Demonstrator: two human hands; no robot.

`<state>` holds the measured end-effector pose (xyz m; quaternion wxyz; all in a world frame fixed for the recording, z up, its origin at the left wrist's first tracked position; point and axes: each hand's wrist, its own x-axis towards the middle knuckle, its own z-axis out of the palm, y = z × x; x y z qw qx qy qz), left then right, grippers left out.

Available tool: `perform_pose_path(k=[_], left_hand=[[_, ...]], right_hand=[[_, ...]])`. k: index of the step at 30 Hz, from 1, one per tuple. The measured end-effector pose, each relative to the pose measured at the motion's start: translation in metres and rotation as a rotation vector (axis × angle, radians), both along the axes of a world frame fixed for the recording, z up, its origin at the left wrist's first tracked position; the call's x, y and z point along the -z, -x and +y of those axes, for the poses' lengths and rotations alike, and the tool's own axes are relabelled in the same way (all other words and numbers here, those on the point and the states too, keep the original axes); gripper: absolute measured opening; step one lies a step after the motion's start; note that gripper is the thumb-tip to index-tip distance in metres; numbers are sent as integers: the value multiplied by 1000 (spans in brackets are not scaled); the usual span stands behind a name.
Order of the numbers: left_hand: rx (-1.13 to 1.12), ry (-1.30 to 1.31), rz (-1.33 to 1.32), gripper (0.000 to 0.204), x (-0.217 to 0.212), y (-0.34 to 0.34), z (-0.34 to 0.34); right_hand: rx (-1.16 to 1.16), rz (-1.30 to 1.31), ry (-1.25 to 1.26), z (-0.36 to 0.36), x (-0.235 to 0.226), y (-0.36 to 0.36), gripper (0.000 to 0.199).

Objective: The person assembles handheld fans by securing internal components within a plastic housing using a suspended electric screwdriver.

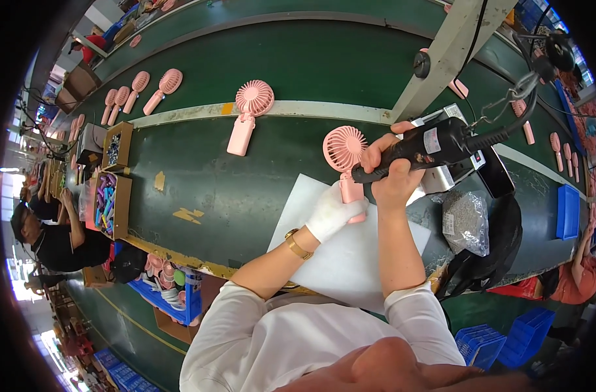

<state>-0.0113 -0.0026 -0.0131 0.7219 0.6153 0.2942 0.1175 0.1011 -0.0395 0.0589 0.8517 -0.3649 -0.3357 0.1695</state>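
My left hand (332,210), in a white glove, grips the handle of a pink hand-held fan (345,149) that lies on a white sheet (350,261). My right hand (392,176) is closed around a black electric screwdriver (428,147), its tip pressed against the fan's handle just below the round head. A cable runs from the screwdriver up to the right. A gold watch sits on my left wrist.
Another pink fan (247,112) lies on the green belt (245,189), with several more (141,88) at the far left. Boxes of small parts (108,202) stand at the left edge. A bag of screws (464,222) and a blue tray (567,210) are on the right. Other people work on both sides.
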Motion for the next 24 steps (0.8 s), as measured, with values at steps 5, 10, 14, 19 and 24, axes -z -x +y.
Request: perform_pose_path(k=[5, 10, 14, 19, 24], left_hand=[[38, -5, 29, 35, -6, 1, 1], [16, -36, 34, 37, -1, 1, 0], [-10, -94, 39, 38, 0, 1, 0], [20, -97, 54, 37, -3, -1, 3], [-43, 325, -212, 39, -11, -5, 2]], right_hand=[[-16, 34, -9, 2, 6, 0, 69], [-35, 42, 7, 8, 15, 4, 65], [-31, 58, -46, 12, 20, 6, 64], [-60, 51, -134, 15, 26, 4, 43], [113, -15, -68, -8, -2, 0, 53]])
